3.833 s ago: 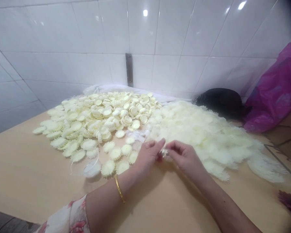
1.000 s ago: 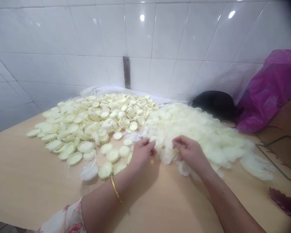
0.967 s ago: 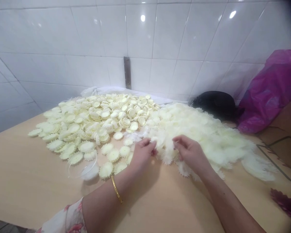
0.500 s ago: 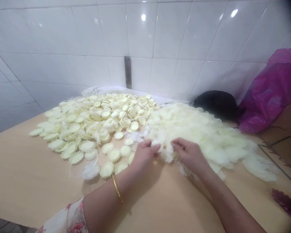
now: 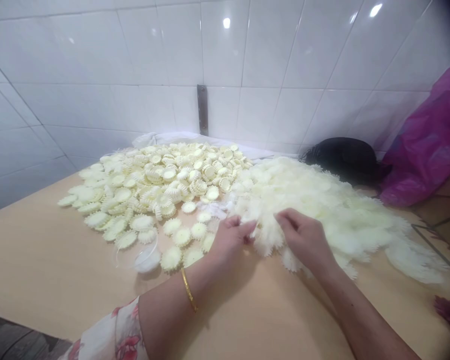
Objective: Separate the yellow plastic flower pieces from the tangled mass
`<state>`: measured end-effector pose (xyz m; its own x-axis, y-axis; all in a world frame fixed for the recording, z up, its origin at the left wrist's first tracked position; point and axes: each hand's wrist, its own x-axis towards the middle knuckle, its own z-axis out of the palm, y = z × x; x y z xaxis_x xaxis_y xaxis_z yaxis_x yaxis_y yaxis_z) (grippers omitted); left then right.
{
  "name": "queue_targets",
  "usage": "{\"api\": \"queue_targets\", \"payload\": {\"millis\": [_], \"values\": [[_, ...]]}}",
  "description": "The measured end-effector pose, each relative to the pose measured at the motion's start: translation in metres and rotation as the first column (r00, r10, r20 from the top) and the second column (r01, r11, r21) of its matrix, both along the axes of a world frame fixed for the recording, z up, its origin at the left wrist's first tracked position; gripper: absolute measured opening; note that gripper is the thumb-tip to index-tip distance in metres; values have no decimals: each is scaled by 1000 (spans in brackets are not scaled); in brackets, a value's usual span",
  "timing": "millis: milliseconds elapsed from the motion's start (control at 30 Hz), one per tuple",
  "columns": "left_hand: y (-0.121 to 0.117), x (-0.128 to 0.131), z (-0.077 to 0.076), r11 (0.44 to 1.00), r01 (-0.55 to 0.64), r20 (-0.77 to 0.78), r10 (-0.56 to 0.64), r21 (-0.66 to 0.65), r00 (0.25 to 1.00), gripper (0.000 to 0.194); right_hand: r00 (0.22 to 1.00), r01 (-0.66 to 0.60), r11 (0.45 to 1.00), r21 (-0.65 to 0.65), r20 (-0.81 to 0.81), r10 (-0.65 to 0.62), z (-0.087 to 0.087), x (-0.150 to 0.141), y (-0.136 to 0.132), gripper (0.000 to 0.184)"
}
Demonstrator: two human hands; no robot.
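My left hand (image 5: 229,241) is closed, thumb and fingers pinched together, just in front of the two piles; whatever it holds is too small or hidden to make out. To its right, my right hand (image 5: 304,236) is closed in a pinch at the edge of the sheer petal pile (image 5: 300,190). Thin, jagged-edged white petal pieces (image 5: 268,240) lie between and under the hands. I cannot tell whether the right fingers grip one. Beyond and left of my left hand spreads a heap of cream scalloped discs (image 5: 165,175), with several loose discs (image 5: 171,258) beside my wrist.
A small clear round container (image 5: 147,260) sits on the wooden table (image 5: 86,275) left of the loose discs. A black rounded object (image 5: 341,157) and a pink plastic bag (image 5: 427,140) are at the back right. A dark red petal piece (image 5: 449,312) lies at the right edge.
My hands were close together 3.8 seconds ago with a small white piece between them; now a wider gap separates them. Both hands stay pinched. The view has shifted slightly since one second ago.
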<state>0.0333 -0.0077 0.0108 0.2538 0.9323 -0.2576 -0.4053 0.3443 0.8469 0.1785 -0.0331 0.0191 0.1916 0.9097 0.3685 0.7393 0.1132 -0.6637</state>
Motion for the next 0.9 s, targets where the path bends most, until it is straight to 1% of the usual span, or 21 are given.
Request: {"api": "queue_targets", "payload": {"millis": [67, 133, 167, 233, 300, 400, 467, 533, 633, 700, 800, 900], "values": [[0, 0, 0, 1000, 14, 5, -14, 7, 1000, 21, 999, 21, 997, 78, -47, -18, 1, -2, -1, 24], [1, -1, -2, 1000, 22, -3, -22, 7, 1000, 21, 991, -25, 991, 131, -128, 42, 1, -6, -1, 21], [1, -1, -3, 1000, 29, -5, -29, 1, 1000, 21, 978, -75, 988, 136, -183, 99, 1, -8, -2, 19], [1, -1, -5, 998, 54, 17, -54, -10, 998, 21, 937, -199, 975, 95, -272, 218, 0, -14, -3, 17], [1, 0, -7, 995, 100, 75, -99, -8, 992, 24, 913, -275, 961, 42, -301, 275, -1, -19, -4, 14], [2, 0, -7, 989, 149, 146, -145, -22, 979, 32, 925, -276, 961, 15, -268, 270, -1, -23, -5, 8], [2, -1, -5, 983, 178, 152, -168, -52, 974, 38, 928, -264, 964, 16, -268, 259, 0, -23, -5, 10], [2, -2, -3, 977, 208, 142, -200, -44, 969, 39, 921, -271, 962, 12, -286, 263, 0, -21, -4, 13], [2, -3, -3, 970, 241, 111, -242, 19, 964, 31, 910, -283, 959, 1, -316, 269, -1, -19, -3, 16], [2, -3, -4, 973, 228, 88, -230, 33, 969, 25, 903, -288, 958, -13, -336, 267, -1, -18, -3, 18], [0, -1, -4, 983, 180, 55, -182, 38, 982, 22, 863, -334, 942, -44, -417, 286, 2, -18, -3, 22], [0, 0, -4, 979, 185, 0, -185, 82, 983, 23, 778, -416, 906, -77, -547, 311, 4, -17, -3, 24]]}}
